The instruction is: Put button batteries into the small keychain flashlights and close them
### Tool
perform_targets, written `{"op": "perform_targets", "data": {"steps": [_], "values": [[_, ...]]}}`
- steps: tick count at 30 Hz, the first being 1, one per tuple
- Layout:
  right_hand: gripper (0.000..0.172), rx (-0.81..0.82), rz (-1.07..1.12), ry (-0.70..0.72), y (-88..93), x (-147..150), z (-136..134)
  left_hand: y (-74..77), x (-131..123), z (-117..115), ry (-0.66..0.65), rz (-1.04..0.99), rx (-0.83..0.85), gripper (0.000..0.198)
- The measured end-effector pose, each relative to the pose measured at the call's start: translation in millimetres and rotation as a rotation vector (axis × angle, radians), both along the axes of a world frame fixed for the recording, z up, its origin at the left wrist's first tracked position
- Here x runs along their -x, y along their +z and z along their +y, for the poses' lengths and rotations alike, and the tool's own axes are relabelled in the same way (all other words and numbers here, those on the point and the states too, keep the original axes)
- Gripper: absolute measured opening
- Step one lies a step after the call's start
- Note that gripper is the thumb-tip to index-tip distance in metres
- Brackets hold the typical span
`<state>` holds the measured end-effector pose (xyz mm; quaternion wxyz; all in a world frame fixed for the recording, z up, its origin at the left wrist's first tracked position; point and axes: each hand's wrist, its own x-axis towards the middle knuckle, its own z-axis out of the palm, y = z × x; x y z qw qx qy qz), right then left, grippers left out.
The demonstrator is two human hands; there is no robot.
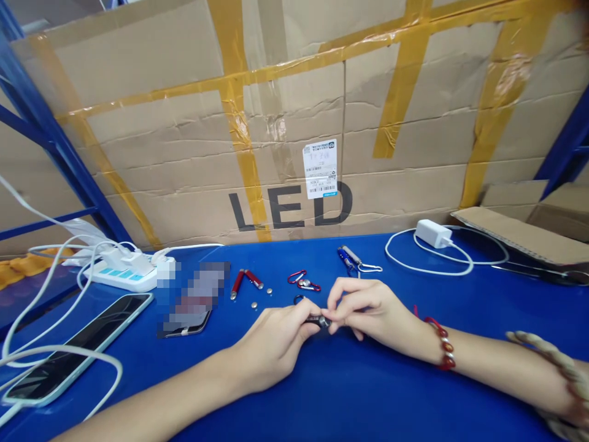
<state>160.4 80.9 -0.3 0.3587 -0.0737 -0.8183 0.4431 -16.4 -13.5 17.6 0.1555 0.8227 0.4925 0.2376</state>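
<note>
My left hand [273,344] is closed round a small black keychain flashlight [315,320], pinching it between thumb and fingers. At its right end, the fingertips of my right hand [365,307] are pressed together on the silvery tip. A dark ring or clip [299,299] shows just behind the left fingers. Beyond the hands lie two red tubes [237,284] with silver ends and two button cells [254,305]. Two red carabiners [309,285] rest nearby, with silvery round pieces on one. Farther back are a blue flashlight [345,258] and a silver flashlight [351,254] with clips.
On the left, a phone [78,350] is wired to cables beside a white power strip [122,276]; another phone [188,319] is partly blurred. A white charger [433,234] with a looped cable lies back right. A large cardboard box [285,123] walls off the blue table [368,393].
</note>
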Motion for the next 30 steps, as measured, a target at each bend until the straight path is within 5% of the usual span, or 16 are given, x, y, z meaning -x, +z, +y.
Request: {"op": "perform_targets", "data": {"steps": [7,14,30], "values": [[0.018,0.025,0.004,-0.011,-0.5,0,-1,-1.4,0,2,-0.015,-0.028,0.046,0.012],[0.018,-0.134,0.031,-0.023,1.6,-1,-3,-4.4,0,2,-0.048,-0.034,0.008,0.010],[0.033,0.145,-0.170,-0.214,7.6,5,-15,-12.8,0,6,-0.027,-0.015,-0.213,0.014]]}}
